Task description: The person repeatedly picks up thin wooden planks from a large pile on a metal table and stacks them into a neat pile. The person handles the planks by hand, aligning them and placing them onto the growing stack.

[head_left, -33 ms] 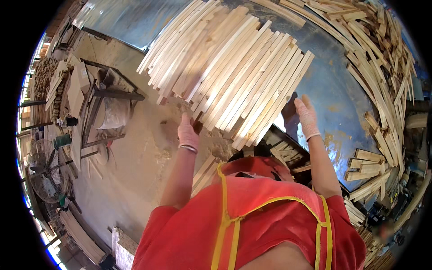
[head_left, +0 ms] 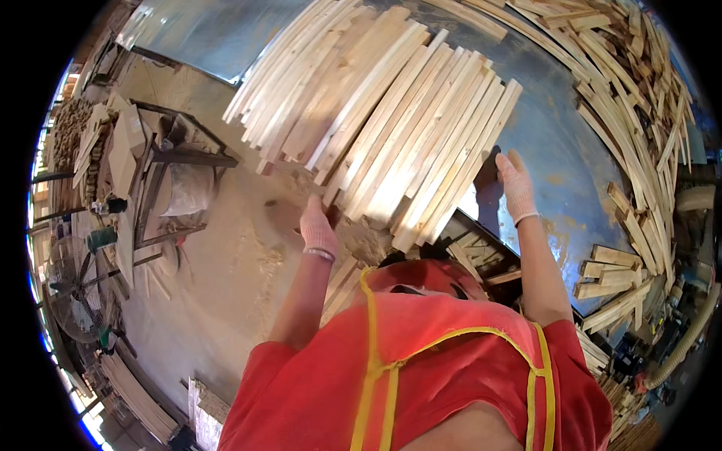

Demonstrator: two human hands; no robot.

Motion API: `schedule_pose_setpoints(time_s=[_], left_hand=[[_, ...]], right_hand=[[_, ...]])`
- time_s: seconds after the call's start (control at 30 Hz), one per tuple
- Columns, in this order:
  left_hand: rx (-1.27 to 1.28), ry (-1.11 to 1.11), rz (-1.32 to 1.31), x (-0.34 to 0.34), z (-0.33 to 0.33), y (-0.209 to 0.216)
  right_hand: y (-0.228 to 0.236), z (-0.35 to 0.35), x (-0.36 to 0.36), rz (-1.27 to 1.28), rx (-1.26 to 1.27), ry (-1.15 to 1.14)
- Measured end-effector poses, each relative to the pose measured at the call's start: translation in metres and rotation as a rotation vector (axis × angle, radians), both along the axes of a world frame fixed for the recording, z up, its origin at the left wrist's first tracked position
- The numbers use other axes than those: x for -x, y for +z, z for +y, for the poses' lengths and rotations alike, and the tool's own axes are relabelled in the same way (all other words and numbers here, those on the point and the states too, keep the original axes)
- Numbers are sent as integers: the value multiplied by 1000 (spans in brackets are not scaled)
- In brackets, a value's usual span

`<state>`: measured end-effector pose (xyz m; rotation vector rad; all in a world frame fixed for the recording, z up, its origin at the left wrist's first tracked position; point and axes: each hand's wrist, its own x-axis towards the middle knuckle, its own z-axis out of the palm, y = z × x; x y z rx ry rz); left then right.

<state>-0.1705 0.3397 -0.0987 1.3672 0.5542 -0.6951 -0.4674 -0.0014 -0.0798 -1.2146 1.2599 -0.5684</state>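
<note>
A row of pale wooden strips [head_left: 406, 128] lies side by side on a blue-grey metal table [head_left: 568, 165], their near ends jutting past its edge. My left hand [head_left: 319, 229], in a light knitted glove, is at the near ends of the strips, left of centre. Its thumb points up and the palm faces inward; the other fingers are partly hidden in shade. Just right of the row, my gloved right hand [head_left: 517, 188] hovers over the table with thumb and fingers apart. Neither hand grips a strip.
Loose wood pieces [head_left: 639, 90] are heaped along the right side, with short blocks [head_left: 609, 270] closer to me. On the left stand a metal-framed stand [head_left: 180, 158] and a floor fan [head_left: 75, 289]. Sawdust covers the floor [head_left: 226, 278]. Offcuts lie under the table edge.
A dark gap has opened between the strips in mid-row. My left hand has shifted slightly right and nearer to me; my right hand has moved slightly away from me.
</note>
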Motion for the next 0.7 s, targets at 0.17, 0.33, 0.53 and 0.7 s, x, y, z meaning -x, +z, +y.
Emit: schedule_pose_setpoints(time_s=[0.17,0.33,0.53,0.7], left_hand=[[-302,-1178,-249,49,-1,43],[-477,-1240,-557,6,-147,84],[-785,-1303,-725,-2,-277,57],[-671,-1148,-542,20,-309,60]], right_hand=[[12,-42,6,-67,-55,14],[-2,-92,31,-146,-173,41],[39,-140,-17,549,94,488],[29,-145,-26,515,-4,439]])
